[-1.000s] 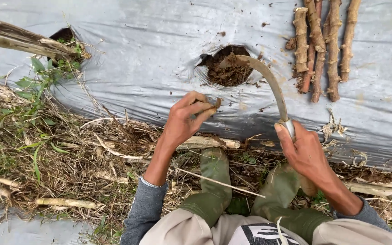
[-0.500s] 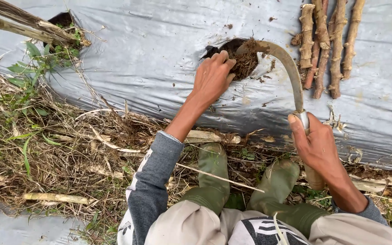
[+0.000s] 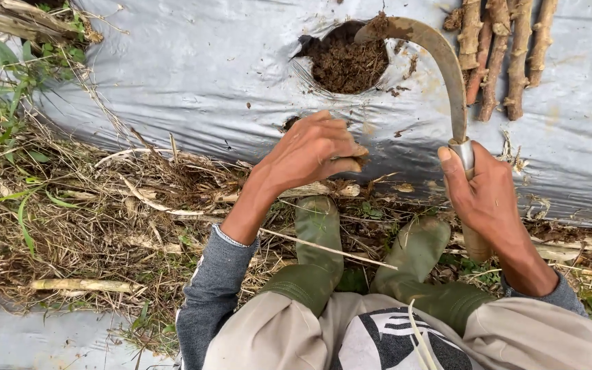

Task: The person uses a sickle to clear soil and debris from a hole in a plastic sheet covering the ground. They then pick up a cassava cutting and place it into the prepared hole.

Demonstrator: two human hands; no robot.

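**Left hand back from the hole**

My left hand (image 3: 313, 152) has pulled back from the hole (image 3: 346, 60) and now sits below it, fingers curled around a small brown clump. My right hand (image 3: 482, 199) is closed around the sickle (image 3: 440, 62) handle. The blade runs up and curves left, tip at the hole's upper rim. The hole lies straight ahead of my left hand, the nearer one. Stems (image 3: 508, 55) lie just right of the blade

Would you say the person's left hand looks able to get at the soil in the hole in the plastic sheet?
Probably yes: the left hand is just below the hole, with only bare plastic sheet between; the sickle tip sits at its far edge.
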